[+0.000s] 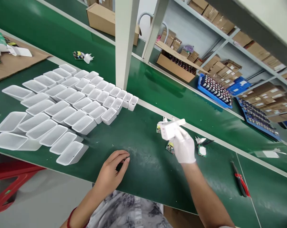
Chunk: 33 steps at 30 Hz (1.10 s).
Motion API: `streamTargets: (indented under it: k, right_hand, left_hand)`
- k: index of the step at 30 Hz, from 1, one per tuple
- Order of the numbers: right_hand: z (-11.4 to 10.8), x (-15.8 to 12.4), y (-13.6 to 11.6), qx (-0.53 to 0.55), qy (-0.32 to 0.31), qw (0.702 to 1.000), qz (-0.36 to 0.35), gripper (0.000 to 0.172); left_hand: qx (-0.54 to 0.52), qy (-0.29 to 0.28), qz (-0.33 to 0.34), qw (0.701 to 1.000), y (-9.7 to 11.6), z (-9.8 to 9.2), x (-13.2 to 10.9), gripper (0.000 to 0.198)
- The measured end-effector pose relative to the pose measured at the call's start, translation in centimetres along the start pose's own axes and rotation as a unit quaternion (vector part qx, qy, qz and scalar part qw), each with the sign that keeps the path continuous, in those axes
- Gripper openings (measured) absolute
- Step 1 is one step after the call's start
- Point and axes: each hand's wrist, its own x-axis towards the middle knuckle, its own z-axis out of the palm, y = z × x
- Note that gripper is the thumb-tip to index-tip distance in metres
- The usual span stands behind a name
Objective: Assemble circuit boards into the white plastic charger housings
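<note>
My right hand (pixel 184 146), in a white glove, is closed around a white plastic charger housing (pixel 172 127) held just above the green belt (pixel 143 164). Small green circuit boards (pixel 170 147) lie on the belt right under and beside it. My bare left hand (pixel 112 169) rests on the belt near the front edge, fingers curled loosely with the tips touching the surface, holding nothing. To the left, several rows of empty white plastic shells (pixel 62 104) lie side by side, open side up.
A white post (pixel 125 44) rises behind the shells. Red-handled cutters (pixel 240 179) lie on the belt at right. More board and plug parts (pixel 202 146) sit right of my gloved hand. Blue trays of components (pixel 214 90) and cardboard boxes (pixel 174 65) fill the far side.
</note>
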Motion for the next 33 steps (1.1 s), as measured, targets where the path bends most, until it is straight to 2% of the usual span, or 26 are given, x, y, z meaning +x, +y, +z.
streamTargets:
  k: [2, 3, 6, 10, 13, 18, 21, 24, 27, 29, 31, 33]
  right_hand:
    - [-1.0, 2.2, -0.5, 0.11, 0.013, 0.993, 0.036, 0.035]
    - [-1.4, 3.0, -0.6, 0.126, 0.012, 0.991, 0.041, 0.037]
    - [-2.7, 4.5, -0.4, 0.086, 0.017, 0.996, 0.021, 0.041]
    - [-4.6, 6.7, 0.3, -0.012, 0.045, 0.999, -0.015, 0.045]
    - [-6.1, 10.7, 0.5, -0.122, 0.089, 0.988, -0.038, 0.049]
    - [-7.3, 18.3, 0.9, -0.345, 0.115, 0.931, -0.025, 0.034]
    - [-7.2, 20.3, 1.0, -0.452, 0.096, 0.887, -0.009, 0.032]
    - [-6.5, 19.8, 0.7, -0.534, 0.082, 0.841, -0.01, 0.037]
    - [-5.3, 17.1, -0.1, -0.596, 0.056, 0.8, -0.044, 0.05]
    - [-4.4, 14.5, -0.5, -0.621, -0.022, 0.78, -0.069, 0.052]
    - [-3.5, 11.6, -0.7, -0.632, -0.142, 0.757, -0.084, 0.051]
    - [-2.8, 9.2, -0.7, -0.639, -0.242, 0.723, -0.095, 0.057]
  left_hand:
    - [0.005, 0.015, 0.013, 1.0, 0.0, 0.1, 0.1, 0.029]
    - [0.006, 0.02, 0.016, 1.0, -0.1, 0.2, 0.1, 0.028]
    - [-0.002, 0.03, 0.012, 0.999, -0.5, 0.6, 0.1, 0.027]
    - [0.0, 0.035, 0.005, 0.999, -0.8, 0.9, 0.0, 0.027]
    - [0.021, 0.03, 0.024, 0.999, -0.5, 0.8, 0.3, 0.026]
    - [0.043, 0.045, 0.047, 0.997, 0.2, 0.5, 0.6, 0.024]
    - [0.043, 0.043, 0.042, 0.997, 0.3, 0.4, 0.4, 0.024]
    - [0.03, 0.032, 0.027, 0.999, 0.2, 0.3, 0.1, 0.023]
    - [0.018, 0.018, 0.017, 1.0, 0.0, 0.2, -0.2, 0.022]
    - [0.015, 0.008, 0.019, 1.0, 0.2, 0.0, -0.3, 0.021]
    - [0.032, 0.007, 0.039, 0.999, 0.6, -0.6, -0.3, 0.02]
    - [0.075, 0.036, 0.084, 0.993, 1.1, -1.7, -0.3, 0.018]
